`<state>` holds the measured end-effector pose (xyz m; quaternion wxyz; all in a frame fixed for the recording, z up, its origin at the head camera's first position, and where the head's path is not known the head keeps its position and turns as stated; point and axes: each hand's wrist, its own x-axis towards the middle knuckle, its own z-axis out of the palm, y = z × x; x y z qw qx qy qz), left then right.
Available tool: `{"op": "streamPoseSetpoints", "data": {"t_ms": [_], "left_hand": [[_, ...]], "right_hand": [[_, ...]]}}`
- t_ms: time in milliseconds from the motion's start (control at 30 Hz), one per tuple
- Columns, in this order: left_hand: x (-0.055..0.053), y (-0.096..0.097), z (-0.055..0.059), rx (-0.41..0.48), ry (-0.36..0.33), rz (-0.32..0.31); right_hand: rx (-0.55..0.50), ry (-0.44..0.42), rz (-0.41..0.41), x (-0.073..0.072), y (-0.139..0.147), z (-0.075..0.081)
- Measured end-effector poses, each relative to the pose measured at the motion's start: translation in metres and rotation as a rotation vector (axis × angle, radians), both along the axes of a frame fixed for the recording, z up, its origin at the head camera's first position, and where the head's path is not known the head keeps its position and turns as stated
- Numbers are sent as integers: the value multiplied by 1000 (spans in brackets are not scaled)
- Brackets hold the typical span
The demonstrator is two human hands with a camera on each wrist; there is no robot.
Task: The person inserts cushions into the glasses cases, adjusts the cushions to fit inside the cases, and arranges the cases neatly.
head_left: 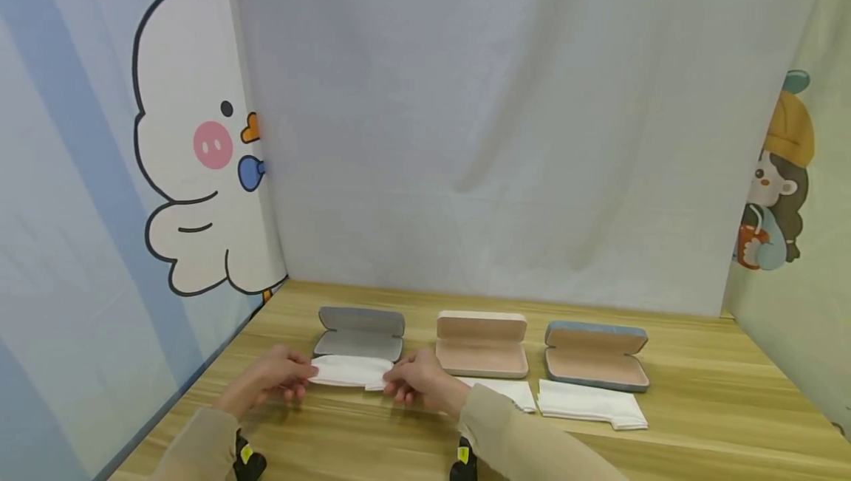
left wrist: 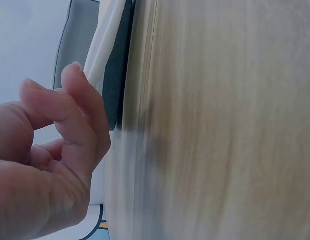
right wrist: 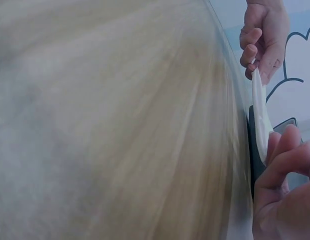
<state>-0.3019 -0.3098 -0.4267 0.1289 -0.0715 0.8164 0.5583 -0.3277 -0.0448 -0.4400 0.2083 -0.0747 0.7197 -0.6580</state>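
A folded white cloth point(head_left: 352, 371) is stretched between both hands at the front edge of an open grey glasses case point(head_left: 362, 340). My left hand point(head_left: 278, 373) pinches the cloth's left end, and my right hand point(head_left: 422, 377) pinches its right end. In the right wrist view the cloth point(right wrist: 260, 107) hangs just above the table, beside the dark case, with the left hand point(right wrist: 266, 40) at its far end. Curled fingers of the left hand point(left wrist: 60, 135) show close up in the left wrist view, next to the case.
An open pink glasses case point(head_left: 482, 359) stands in the middle, and an open blue one point(head_left: 596, 363) to its right. Folded white cloths lie before them: one partly behind the right forearm point(head_left: 508, 392), another at right point(head_left: 592, 405). A grey curtain point(head_left: 465, 134) hangs behind the wooden table.
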Motion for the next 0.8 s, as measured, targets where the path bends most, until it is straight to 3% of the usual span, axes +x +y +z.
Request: {"op": "streamPoseSetpoints", "data": {"t_ms": [433, 800], "left_hand": [[-12, -4, 3, 30, 36, 23], [-29, 0, 11, 62, 55, 34]], "right_hand": [[3, 12, 26, -9, 1, 11], [-10, 1, -18, -31, -6, 14]]}}
